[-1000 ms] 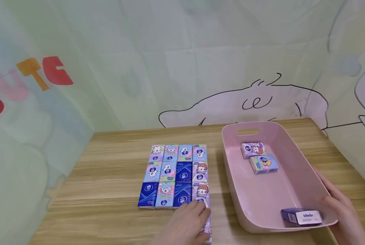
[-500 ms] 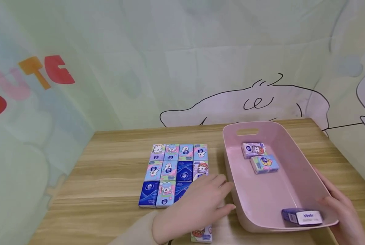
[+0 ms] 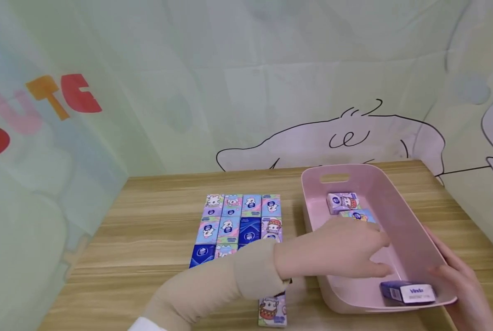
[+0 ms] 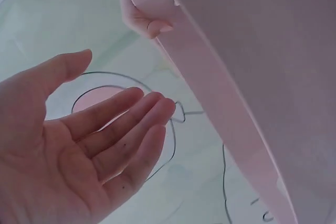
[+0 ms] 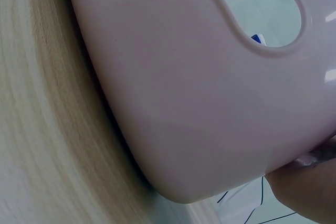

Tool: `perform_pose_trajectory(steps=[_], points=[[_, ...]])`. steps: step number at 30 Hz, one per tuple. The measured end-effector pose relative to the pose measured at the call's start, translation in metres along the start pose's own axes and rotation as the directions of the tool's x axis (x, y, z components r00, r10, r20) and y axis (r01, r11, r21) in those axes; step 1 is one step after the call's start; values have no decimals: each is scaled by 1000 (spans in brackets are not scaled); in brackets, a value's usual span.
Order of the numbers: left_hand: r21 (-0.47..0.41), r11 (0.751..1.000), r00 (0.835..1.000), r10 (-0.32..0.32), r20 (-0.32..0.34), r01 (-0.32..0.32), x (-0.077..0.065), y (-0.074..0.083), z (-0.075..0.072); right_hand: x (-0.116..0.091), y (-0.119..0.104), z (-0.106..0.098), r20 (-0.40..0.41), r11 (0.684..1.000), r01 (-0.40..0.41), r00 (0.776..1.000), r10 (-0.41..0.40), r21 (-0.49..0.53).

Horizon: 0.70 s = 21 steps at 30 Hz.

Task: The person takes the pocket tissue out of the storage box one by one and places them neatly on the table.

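My left hand [image 3: 341, 250] hangs over the pink plastic basket [image 3: 411, 246], holding nothing. In the left wrist view its palm shows and the fingers [image 4: 113, 136] are loosely bent. My right hand [image 3: 463, 285] grips the basket's near right rim, thumb inside. Within the basket lie a purple tissue pack [image 3: 342, 202], a blue cartoon tissue pack [image 3: 366, 214] partly covered by my left hand, and a navy Vinda tissue pack [image 3: 407, 293] at the near end. Left of the basket, tissue packs [image 3: 250, 230] form a block of rows, its lower part hidden by my left sleeve.
A single purple tissue pack [image 3: 272, 312] shows near the front, below the sleeve. Everything stands on a wooden table [image 3: 147, 220]. A printed cloth [image 3: 180, 105] hangs behind and along the sides. The basket's end has a handle slot [image 5: 268, 14].
My left hand has left the purple pack at the front of the block and moved right, up over the basket. My right hand and the basket have stayed in place.
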<state>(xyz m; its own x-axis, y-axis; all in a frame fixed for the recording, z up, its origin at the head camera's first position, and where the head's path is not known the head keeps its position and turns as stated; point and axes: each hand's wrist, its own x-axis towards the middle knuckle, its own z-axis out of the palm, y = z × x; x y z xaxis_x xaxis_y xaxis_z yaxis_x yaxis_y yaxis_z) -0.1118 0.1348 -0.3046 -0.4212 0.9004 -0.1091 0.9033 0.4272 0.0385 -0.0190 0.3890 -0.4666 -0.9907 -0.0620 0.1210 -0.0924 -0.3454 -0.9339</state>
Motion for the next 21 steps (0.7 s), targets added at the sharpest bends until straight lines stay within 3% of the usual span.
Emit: perform_pose_trajectory(steps=[3,7,13,17,21], points=[[-84,995,992,-38,117,48,24,7,3,0,0,0,8,1000,-1,1000,1,6],[-145,985,963,-51,266,92,51,14,9,2,0,0,14,1000,1,1000,-1,10],[-153,982,930,-49,365,112,77,20,19,4,1,1,39,999,15,999,-16,30],[-207,966,891,-49,451,157,88,23,24,4,1,1,50,999,17,999,-19,42],[-240,934,829,-94,552,266,93,28,32,5,1,3,53,999,30,998,-32,32]])
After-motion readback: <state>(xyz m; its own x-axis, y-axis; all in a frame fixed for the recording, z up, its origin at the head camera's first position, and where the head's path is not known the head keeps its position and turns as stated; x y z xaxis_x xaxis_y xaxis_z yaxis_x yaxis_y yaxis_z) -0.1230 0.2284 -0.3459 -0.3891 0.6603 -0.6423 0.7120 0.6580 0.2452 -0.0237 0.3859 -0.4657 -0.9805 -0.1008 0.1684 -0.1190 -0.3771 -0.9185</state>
